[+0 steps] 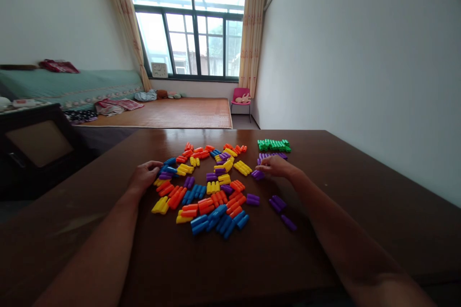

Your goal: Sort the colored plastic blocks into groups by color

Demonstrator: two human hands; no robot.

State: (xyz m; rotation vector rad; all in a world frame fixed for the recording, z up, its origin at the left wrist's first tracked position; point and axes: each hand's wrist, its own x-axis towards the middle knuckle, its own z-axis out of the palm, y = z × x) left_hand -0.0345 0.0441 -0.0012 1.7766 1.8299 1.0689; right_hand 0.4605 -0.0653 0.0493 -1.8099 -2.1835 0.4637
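Note:
Many small plastic pieces in joined groups lie on a dark brown table. My left hand point(147, 174) is at the left edge of the pile, its fingers closed together beside blue pieces point(169, 161) and a purple one; what they hold, if anything, is hidden. On the right, my right hand point(275, 167) has its fingers pinched on a purple piece point(257, 174). Just beyond it lies a row of purple pieces point(270, 156), and behind that a row of green pieces point(273, 145). Orange pieces point(177, 197) and yellow pieces point(242, 168) are scattered between my hands.
Loose purple pieces point(288, 222) lie nearer me on the right of the table point(345, 230). Behind the table are a bed point(180, 112), a pink chair point(240, 95) and a window. A dark cabinet point(39, 144) stands at the left.

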